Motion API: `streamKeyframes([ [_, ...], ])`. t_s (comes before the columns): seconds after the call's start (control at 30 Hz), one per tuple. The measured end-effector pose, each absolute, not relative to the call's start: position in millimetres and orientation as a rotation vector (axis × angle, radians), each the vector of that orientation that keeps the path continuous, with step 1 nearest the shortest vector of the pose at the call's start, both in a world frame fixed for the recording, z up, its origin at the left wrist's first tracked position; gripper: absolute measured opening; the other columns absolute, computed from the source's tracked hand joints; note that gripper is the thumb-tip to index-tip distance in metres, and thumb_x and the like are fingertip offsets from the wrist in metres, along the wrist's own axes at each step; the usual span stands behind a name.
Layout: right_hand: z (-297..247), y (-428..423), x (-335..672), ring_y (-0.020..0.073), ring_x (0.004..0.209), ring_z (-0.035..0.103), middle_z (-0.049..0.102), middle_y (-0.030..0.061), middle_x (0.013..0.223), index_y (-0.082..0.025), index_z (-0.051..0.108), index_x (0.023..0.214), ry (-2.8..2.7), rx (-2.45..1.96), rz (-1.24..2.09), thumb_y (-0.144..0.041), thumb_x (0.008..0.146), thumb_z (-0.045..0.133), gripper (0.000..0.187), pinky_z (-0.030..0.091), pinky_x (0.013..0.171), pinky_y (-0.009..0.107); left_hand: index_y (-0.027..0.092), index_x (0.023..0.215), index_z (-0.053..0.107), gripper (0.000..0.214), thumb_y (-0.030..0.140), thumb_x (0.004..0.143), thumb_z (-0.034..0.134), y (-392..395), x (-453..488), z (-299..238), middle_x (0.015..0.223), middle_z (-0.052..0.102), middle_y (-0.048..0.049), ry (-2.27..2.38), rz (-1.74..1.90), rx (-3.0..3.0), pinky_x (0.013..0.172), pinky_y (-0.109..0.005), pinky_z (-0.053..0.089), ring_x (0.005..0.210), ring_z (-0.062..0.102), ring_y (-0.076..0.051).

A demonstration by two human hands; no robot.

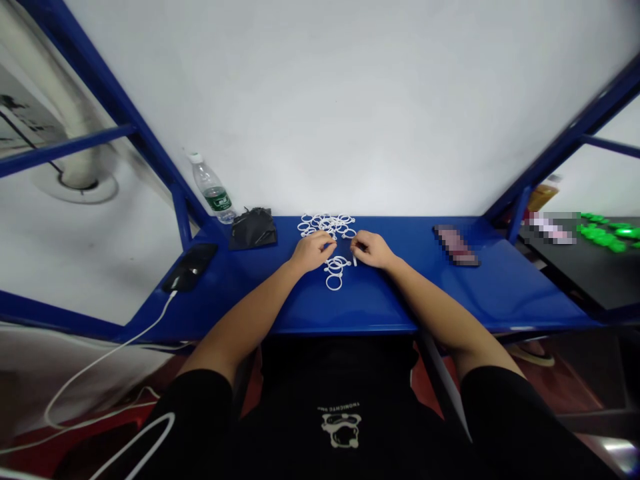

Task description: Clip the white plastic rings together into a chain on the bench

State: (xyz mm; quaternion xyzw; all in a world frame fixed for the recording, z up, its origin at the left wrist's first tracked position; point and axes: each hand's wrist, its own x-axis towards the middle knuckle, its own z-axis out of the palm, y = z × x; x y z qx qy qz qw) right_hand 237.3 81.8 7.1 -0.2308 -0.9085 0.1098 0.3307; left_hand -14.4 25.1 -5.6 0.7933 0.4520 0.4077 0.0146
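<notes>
Shirt: black, with a pale printed emblem, nearest the camera at the bottom of the view; both forearms reach forward from it.
Table: blue bench top framed by blue posts, against a white wall.
Left hand: rests on the table with fingers curled in, thumb and fingertips pinched close at a white ring; the exact grip is too small to tell.
Right hand: rests on the table just beside the left hand, fingers curled and narrow, pinching a small white piece that sticks out below the fingertips.
Near rings: a small cluster of white rings lies on the table between and just in front of the two hands, one ring lying alone at its near edge.
Ring pile: a larger heap of white rings lies just behind the hands, near the wall.
Water bottle: upright at the left back corner, green label.
Black cloth: crumpled beside the bottle.
Phone: dark, flat at the table's left edge, with a white cable trailing off it.
Right side: a blurred flat object on the table; green parts on the neighbouring black surface.
</notes>
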Motion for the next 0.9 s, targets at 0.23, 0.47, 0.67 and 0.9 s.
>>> streamKeyframes([
  [0.23, 1.3, 91.9, 240.5, 0.0181, 0.075, 0.065, 0.074, 0.0049, 0.088, -0.019, 0.076, 0.100, -2.438, -0.829, 0.328, -0.037, 0.098, 0.064, 0.022, 0.046, 0.072, 0.029, 0.022, 0.096, 0.079, 0.013, 0.027, 0.100, 0.067, 24.1, -11.9, -3.7, 0.100, 0.076, -0.0025, 1.443, 1.128, 2.430, 0.077, -0.029, 0.053, 0.079, 0.065, -0.014],
  [0.47, -2.5, 91.5, 235.8, 0.0236, 0.112, 0.071, 0.074, 0.0111, 0.127, -0.020, 0.073, 0.128, -2.519, -0.933, 0.235, -0.027, 0.104, 0.057, 0.031, 0.054, 0.098, 0.034, 0.023, 0.109, 0.080, 0.014, 0.027, 0.098, 0.071, 25.6, -11.9, -4.7, 0.120, 0.075, -0.0049, 1.579, 1.020, 2.348, 0.094, -0.034, 0.057, 0.104, 0.071, -0.019],
  [0.67, -3.5, 91.8, 229.3, 0.0242, 0.122, 0.069, 0.068, 0.0112, 0.140, -0.023, 0.060, 0.151, -2.607, -1.033, 0.173, -0.020, 0.103, 0.057, 0.049, 0.054, 0.103, 0.034, 0.021, 0.117, 0.078, 0.021, 0.028, 0.098, 0.072, 28.6, -13.0, -8.1, 0.119, 0.076, -0.0068, 1.619, 0.939, 2.324, 0.099, -0.035, 0.056, 0.112, 0.071, -0.022],
  [0.9, -2.3, 93.5, 234.9, 0.0227, 0.100, 0.072, 0.076, 0.0114, 0.114, -0.020, 0.079, 0.121, -2.551, -1.005, 0.170, -0.027, 0.105, 0.058, 0.027, 0.055, 0.092, 0.032, 0.023, 0.118, 0.080, 0.021, 0.029, 0.099, 0.072, 23.3, -7.4, -6.7, 0.109, 0.079, -0.0042, 1.555, 0.911, 2.356, 0.086, -0.030, 0.056, 0.090, 0.072, -0.017],
])
